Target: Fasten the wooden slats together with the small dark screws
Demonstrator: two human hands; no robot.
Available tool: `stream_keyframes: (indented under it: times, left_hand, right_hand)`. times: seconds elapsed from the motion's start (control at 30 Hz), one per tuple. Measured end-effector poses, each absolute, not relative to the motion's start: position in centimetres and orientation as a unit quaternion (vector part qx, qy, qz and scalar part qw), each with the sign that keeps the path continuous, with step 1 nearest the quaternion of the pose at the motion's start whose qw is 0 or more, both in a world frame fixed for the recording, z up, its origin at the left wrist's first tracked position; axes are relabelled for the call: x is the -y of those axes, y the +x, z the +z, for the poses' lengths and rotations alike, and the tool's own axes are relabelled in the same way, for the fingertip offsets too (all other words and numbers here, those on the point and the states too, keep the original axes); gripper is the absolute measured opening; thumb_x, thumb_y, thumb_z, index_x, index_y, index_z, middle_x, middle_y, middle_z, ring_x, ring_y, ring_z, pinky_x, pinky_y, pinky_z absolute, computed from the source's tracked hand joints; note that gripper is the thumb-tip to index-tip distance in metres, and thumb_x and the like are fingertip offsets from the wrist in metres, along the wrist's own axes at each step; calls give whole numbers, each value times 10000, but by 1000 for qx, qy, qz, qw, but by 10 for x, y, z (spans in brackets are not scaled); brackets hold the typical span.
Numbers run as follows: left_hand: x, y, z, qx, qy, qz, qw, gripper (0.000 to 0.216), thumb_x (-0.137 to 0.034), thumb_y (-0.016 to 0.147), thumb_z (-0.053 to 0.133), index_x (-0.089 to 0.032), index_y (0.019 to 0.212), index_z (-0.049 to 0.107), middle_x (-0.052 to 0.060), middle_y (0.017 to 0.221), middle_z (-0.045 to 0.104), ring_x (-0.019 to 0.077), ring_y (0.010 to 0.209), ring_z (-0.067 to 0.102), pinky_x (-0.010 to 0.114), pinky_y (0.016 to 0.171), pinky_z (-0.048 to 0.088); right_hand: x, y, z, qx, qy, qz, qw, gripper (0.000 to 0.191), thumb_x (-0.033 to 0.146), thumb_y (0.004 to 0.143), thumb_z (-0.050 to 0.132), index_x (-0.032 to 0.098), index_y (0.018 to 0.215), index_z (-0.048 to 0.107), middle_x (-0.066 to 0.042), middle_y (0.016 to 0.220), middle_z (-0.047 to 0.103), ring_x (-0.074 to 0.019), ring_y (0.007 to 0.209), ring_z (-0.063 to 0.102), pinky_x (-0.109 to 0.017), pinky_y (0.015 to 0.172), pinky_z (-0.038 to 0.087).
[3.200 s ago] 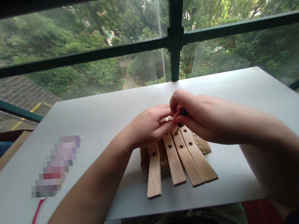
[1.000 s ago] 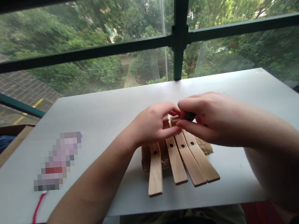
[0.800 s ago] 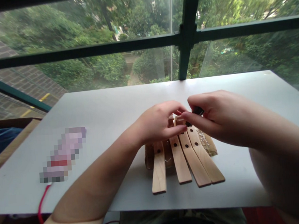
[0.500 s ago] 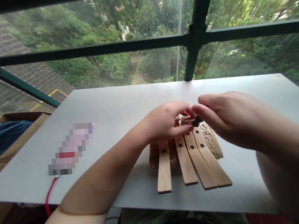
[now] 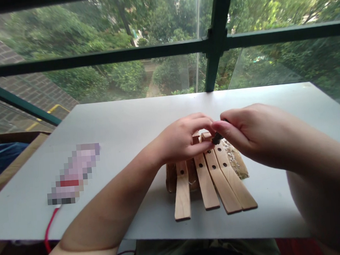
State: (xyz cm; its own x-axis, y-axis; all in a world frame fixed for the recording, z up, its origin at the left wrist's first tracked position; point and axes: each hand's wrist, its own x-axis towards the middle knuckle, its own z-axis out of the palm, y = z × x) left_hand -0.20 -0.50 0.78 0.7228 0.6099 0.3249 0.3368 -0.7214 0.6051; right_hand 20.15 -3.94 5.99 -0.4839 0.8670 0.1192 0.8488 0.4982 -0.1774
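Observation:
My right hand [image 5: 242,128] is closed in a fist round a dark tool [image 5: 217,138]; only a short dark part shows, and its kind is hidden. Curled over the top of the wooden pieces, my left hand [image 5: 185,136] brings its thumb and fingertips to the tool's visible end; what they pinch is hidden. Below them, several flat wooden strips [image 5: 208,192] with dark round spots like screw heads fan toward me. They rest on a brown block [image 5: 242,168] with whitish specks on its right side. A small curled wooden end [image 5: 206,135] shows between my hands.
A white table [image 5: 123,127] carries everything. On its left lies a pixelated pinkish object [image 5: 79,165] with a red cable [image 5: 50,225] running off the front edge. A cardboard box [image 5: 40,146] with blue cloth [image 5: 3,158] stands left of the table. Dark-framed windows [image 5: 164,50] rise behind.
The whole view has shifted slightly, so the table and hands sit a little further left. Both hands stay at the wooden strips, and the dark tool appears slightly more tilted.

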Motion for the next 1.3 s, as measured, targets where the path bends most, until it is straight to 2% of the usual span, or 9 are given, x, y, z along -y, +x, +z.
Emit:
stream_keyframes:
  times: [0.2, 0.43, 0.53, 0.57, 0.63, 0.73, 0.97, 1.13, 1.3]
  left_hand:
    - [4, -1, 12, -247, 893, 262, 271, 192, -287, 826, 739, -184, 976, 677, 53, 1166, 653, 179, 1080, 617, 274, 971, 490]
    - [2, 0, 13, -245, 883, 266, 300, 142, -308, 893, 664, -185, 957, 694, 63, 1122, 669, 172, 1021, 639, 267, 933, 516]
    - [1, -1, 12, -233, 886, 264, 302, 130, -296, 900, 662, -180, 942, 705, 70, 1138, 665, 172, 1034, 634, 266, 934, 512]
    - [1, -1, 12, -231, 887, 264, 299, 128, -291, 899, 665, -182, 948, 710, 66, 1138, 666, 170, 1041, 632, 265, 944, 507]
    - [0, -2, 12, -230, 890, 265, 292, 139, -293, 901, 665, -191, 980, 718, 55, 1123, 673, 168, 1054, 632, 264, 960, 498]
    - [-1, -2, 11, -233, 894, 251, 289, 162, -317, 918, 638, -197, 988, 722, 51, 1114, 683, 176, 1062, 636, 274, 951, 502]
    - [-1, -4, 9, -231, 894, 249, 293, 156, -329, 931, 610, -207, 940, 706, 28, 1052, 703, 151, 967, 652, 243, 872, 516]
    - [-2, -5, 10, -204, 900, 250, 291, 155, -300, 931, 602, -179, 912, 697, 47, 1096, 686, 161, 1034, 639, 259, 935, 496]
    - [-1, -5, 9, -209, 905, 247, 278, 146, -282, 919, 600, -167, 966, 677, 66, 1125, 667, 178, 1058, 622, 285, 956, 489]
  right_hand:
    - [42, 196, 59, 858, -503, 40, 99, 560, 570, 978, 320, 208, 623, 559, -7, 501, 497, -120, 455, 350, -300, 522, 215]
    - [40, 202, 61, 876, -468, 53, 108, 560, 597, 971, 365, 190, 636, 556, -8, 522, 508, -104, 460, 354, -296, 510, 223]
    - [40, 214, 66, 902, -390, 56, 177, 308, 469, 953, 510, 190, 859, 600, -7, 692, 605, -122, 569, 468, -272, 544, 299]
    - [40, 218, 68, 906, -364, 52, 211, 183, 350, 939, 541, 185, 961, 615, -9, 761, 632, -125, 617, 513, -266, 582, 347]
    - [40, 223, 70, 915, -316, 60, 246, 187, 211, 914, 546, 185, 1078, 633, -31, 930, 669, -132, 728, 579, -269, 667, 416]
    - [38, 224, 67, 933, -267, 114, 213, 253, 118, 899, 516, 213, 1077, 669, -36, 1054, 685, -143, 841, 623, -274, 731, 455]
    - [34, 223, 59, 931, -270, 149, 195, 434, 36, 813, 509, 226, 1195, 589, 2, 1002, 713, -131, 814, 638, -247, 694, 460]
    - [31, 222, 59, 937, -236, 150, 207, 263, 42, 845, 497, 220, 994, 619, 13, 961, 712, -109, 770, 622, -227, 681, 444]
    - [32, 223, 57, 933, -261, 122, 215, 260, 75, 865, 505, 233, 1024, 636, 21, 922, 724, -105, 724, 627, -222, 640, 424]
